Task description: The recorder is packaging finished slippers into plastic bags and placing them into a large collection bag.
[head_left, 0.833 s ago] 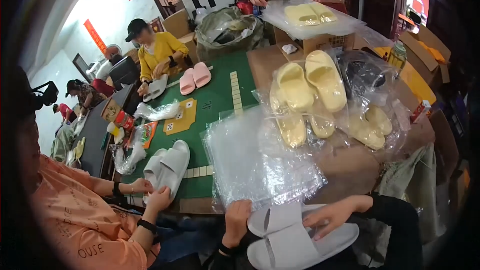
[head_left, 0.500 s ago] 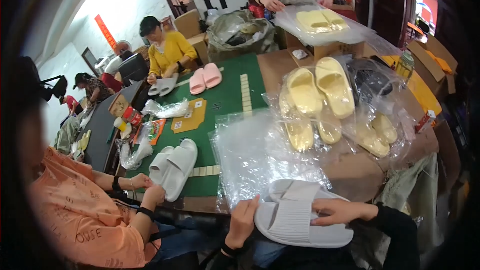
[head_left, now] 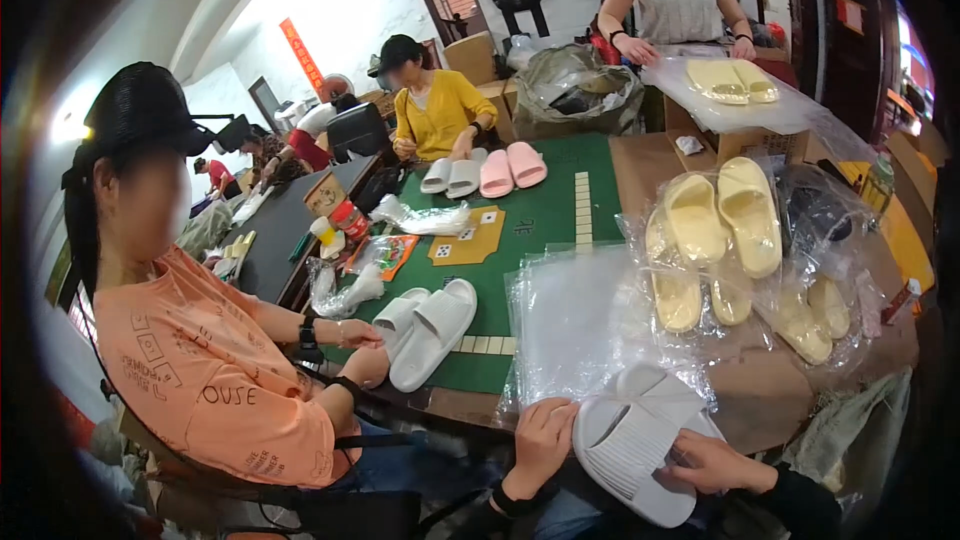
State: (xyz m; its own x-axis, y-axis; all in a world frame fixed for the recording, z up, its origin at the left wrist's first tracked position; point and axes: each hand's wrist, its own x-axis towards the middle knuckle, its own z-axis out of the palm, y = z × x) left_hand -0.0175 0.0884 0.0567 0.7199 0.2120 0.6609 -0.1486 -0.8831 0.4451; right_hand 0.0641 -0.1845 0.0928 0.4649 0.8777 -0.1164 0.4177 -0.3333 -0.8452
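A pair of pale grey slippers with ribbed straps is in front of me at the near table edge. On the nearer slipper [head_left: 622,445], my left hand [head_left: 543,440] has its fingers bent against the toe end. My right hand [head_left: 708,462] is closed at the strap's foot opening, its fingertips partly hidden inside. Behind it lies the other slipper [head_left: 655,390], partly covered by the nearer one. Clear plastic bags [head_left: 570,315] are stacked flat just beyond the pair.
Yellow slippers in clear bags [head_left: 700,230] lie right of the stack. At left, a co-worker in an orange shirt [head_left: 220,370] sits by white slippers [head_left: 435,330]. Across the green tabletop [head_left: 545,175], a co-worker in yellow [head_left: 440,115] is near grey and pink slippers [head_left: 512,170].
My view has swung left, so the scene sits further right. The nearer slipper in my hands has tilted, its heel end lower. The far co-worker's grey slippers now stand beside the pink pair.
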